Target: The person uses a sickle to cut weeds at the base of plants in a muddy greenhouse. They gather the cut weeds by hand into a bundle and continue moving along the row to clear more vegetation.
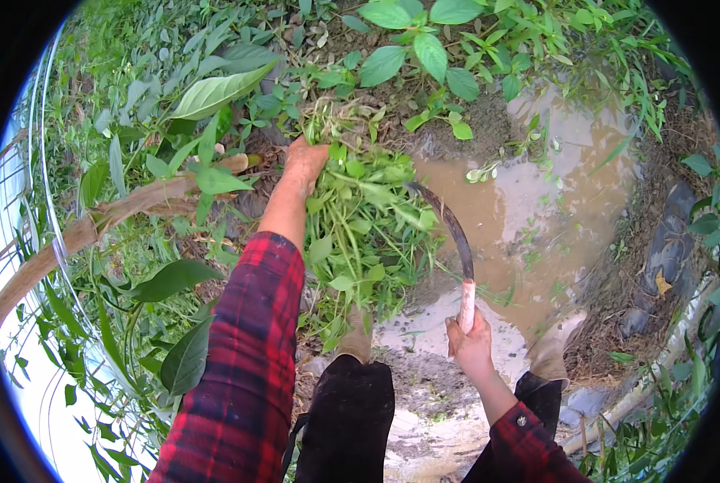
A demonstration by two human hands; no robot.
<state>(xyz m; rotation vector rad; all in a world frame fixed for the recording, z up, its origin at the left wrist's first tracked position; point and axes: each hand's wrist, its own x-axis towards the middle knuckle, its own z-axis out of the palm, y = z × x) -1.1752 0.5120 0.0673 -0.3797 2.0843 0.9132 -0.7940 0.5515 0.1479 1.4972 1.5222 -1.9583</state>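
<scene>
My left hand point(307, 160), its fingers largely hidden by leaves, grips a large bunch of green weeds point(351, 229) by its upper end, where pale roots and stems stick out. The bunch hangs down towards my left leg. My right hand point(471, 341) is closed round the pale handle of a sickle point(461, 244). Its dark curved blade points up and bends left, with the tip at the right edge of the weeds. Both sleeves are red and black plaid.
Muddy water point(553, 205) lies in a furrow to the right and around my feet. A dry brown stalk point(124, 208) arches in from the left. Leafy plants point(420, 54) grow ahead, and dark plastic sheeting point(668, 241) shows on the right bank. Thin clear strands run down the left.
</scene>
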